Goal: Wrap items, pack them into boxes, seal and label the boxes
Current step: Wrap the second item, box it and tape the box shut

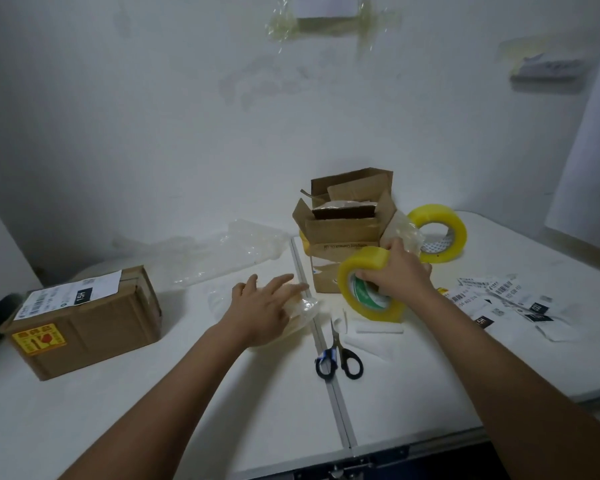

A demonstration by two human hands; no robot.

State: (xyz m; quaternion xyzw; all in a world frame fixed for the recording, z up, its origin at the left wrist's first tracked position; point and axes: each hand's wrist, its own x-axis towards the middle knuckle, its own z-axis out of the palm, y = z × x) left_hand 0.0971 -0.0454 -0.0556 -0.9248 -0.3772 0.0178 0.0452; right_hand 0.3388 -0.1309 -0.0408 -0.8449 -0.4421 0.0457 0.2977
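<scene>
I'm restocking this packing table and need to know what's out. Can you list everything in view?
Sealed box: 1, brown, labelled, table left.
Open box: 1, brown, centre back.
Tape rolls: 2, yellow; held roll, spare roll behind.
Scissors: 1, black-blue, on the table seam.
Labels: several, white, table right.
Plastic wrap: clear, back left.
Wrapped item: 1, under the left hand.
Table: 1, white.
Left hand: resting on the wrapped item.
Right hand: gripping the held roll.

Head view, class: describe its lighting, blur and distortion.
Head view: dim, bluish light; soft shadows beside the sealed box and under the tape roll; left hand slightly motion-blurred; wide-angle lens bows the table edges; shipping labels too soft to read.
</scene>
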